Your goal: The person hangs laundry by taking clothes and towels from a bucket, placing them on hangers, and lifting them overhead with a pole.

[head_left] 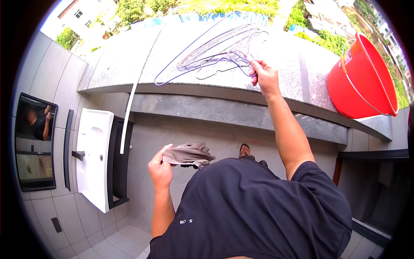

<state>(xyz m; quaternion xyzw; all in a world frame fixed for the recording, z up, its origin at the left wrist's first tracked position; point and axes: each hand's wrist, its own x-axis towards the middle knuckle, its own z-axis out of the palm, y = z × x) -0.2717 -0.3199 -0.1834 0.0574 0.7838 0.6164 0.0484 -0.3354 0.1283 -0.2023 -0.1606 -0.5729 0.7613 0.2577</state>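
Near: left hand (161,168) closed on bunched grey-brown cloth (189,154), held above the floor (148,134); farther out, right hand (264,77) pinching a purple hanger (172,77) at the hook end; other hangers (215,45) heaped beside it on the ledge (289,60); red bucket (362,77) to the right.

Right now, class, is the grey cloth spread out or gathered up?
Gathered up: the grey cloth is bunched in several folds, held by the left hand.
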